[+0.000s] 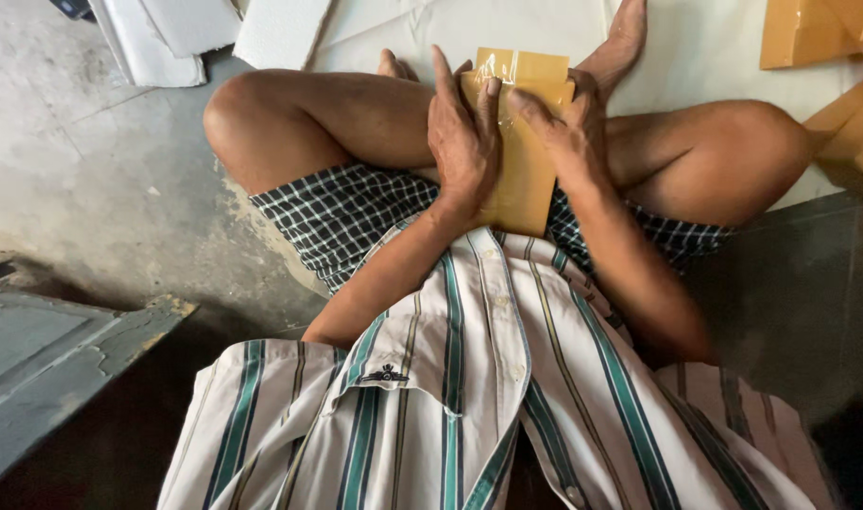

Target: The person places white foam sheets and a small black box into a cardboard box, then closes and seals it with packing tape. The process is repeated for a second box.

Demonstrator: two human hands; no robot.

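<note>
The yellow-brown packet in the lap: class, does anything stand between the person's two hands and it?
Nothing visible does. The left hand lies flat on the yellow-brown packet, and the right hand grips its right edge. Both touch it directly, over the checked shorts.

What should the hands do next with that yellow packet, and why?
Probably press the folded top flap down flat. The left hand and right hand both hold the yellow packet in the lap, fingers laid over its upper edge, where shiny clear tape crosses the flap and looks not fully smoothed.
</note>
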